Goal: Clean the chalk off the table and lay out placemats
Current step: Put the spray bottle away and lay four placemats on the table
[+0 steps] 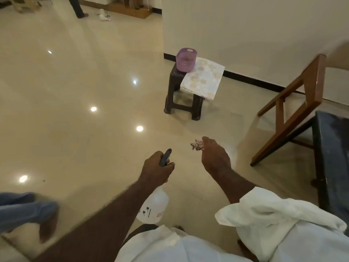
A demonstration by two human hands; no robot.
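While you look down at the glossy floor (75,91), your left hand (157,166) sits at the lower centre of the frame. Its fingers are curled round the dark trigger head of a spray bottle (154,207). The bottle's clear body hangs below your wrist, toward your white shirt. Your right hand (215,157), just right of centre, clutches a small crumpled cloth (197,145), which pokes out past your fingers toward the left. Your two hands are near each other but apart.

You see the table (332,148) only as a dark slab at the right edge of the frame. Greyish smears mark its top, too blurred to say what they are. A wooden chair (302,95) stands just beside it, higher in the frame.

At upper centre, near the wall (245,25), a dark stool (170,103) carries a purple basket (186,59) on its left part. The placemats (203,78), pale with a floral print, lie just beside the basket and overhang the stool's right side. They are well apart from the table and from both your hands.

At lower left, a blurred leg (22,210) in blue jeans ends in a bare foot. At the top left, another person's legs stand on the floor.
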